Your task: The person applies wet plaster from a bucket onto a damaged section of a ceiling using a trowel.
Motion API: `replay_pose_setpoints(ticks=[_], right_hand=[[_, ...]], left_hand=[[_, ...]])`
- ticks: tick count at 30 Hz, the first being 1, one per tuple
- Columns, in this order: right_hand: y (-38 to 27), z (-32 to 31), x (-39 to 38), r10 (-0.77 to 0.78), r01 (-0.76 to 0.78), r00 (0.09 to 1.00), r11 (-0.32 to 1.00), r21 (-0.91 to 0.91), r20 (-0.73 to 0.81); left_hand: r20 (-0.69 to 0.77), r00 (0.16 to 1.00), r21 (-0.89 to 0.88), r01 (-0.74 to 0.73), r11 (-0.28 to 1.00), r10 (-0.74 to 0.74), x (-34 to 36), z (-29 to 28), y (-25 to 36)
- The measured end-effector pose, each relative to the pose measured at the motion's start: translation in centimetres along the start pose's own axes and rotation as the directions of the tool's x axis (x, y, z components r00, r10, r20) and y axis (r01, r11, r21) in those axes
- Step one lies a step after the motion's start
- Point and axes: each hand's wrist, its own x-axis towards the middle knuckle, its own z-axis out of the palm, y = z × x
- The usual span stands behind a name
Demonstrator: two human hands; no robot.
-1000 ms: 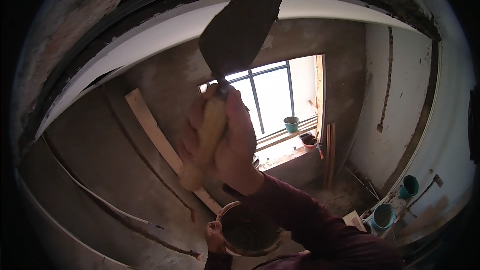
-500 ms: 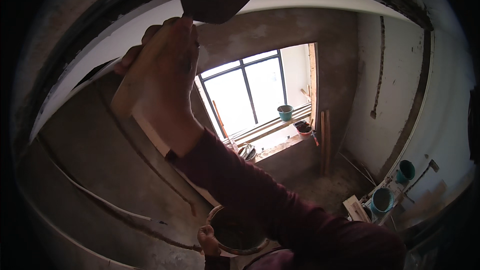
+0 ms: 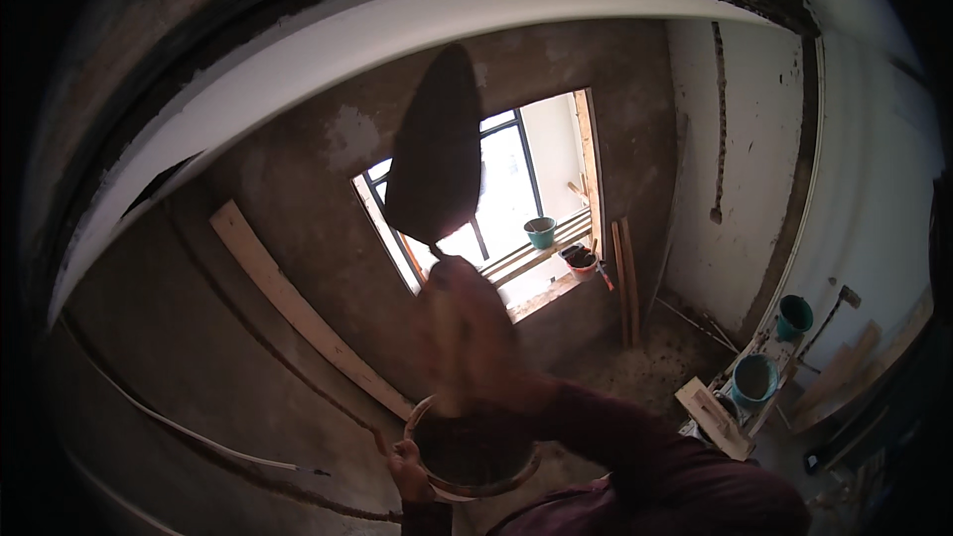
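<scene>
A pointed trowel (image 3: 437, 149) stands blade-up in front of the window, its dark leaf-shaped blade tilted slightly right. My right hand (image 3: 478, 333), a little blurred, is closed round its handle above the bucket. Low in the middle is a round bucket (image 3: 486, 488) with a pale rim and a dark inside; how full it is I cannot make out. At the left of that rim my left hand (image 3: 409, 473) grips the edge. My right forearm crosses over part of the bucket.
A long wooden board (image 3: 298, 303) leans against the grey plastered wall. On the window ledge sit a teal bucket (image 3: 539, 232) and a reddish bucket (image 3: 578, 260). More teal buckets (image 3: 755, 380) and wooden pieces (image 3: 713, 419) are at the right. A pale beam (image 3: 397, 15) arches overhead.
My right hand has come down from the upper left to above the bucket, bringing the trowel from the overhead edge to in front of the window. My left hand stays on the rim.
</scene>
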Motion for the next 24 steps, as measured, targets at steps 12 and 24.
replay_pose_setpoints(ticks=[12, 24], right_hand=[[-7.6, -19.9, -10.9, 0.336, 0.356, 0.907, -0.291, -0.888, 0.253], [-1.2, -22.5, -4.9, 0.525, 0.699, 0.711, -0.453, -0.554, 0.468]], left_hand=[[0.221, 0.975, -0.110, 0.044, 0.993, -0.019, -1.2, 6.3, 12.1], [0.251, 0.962, 0.179, 0.059, 0.982, -0.103, -1.3, 12.9, 11.0]])
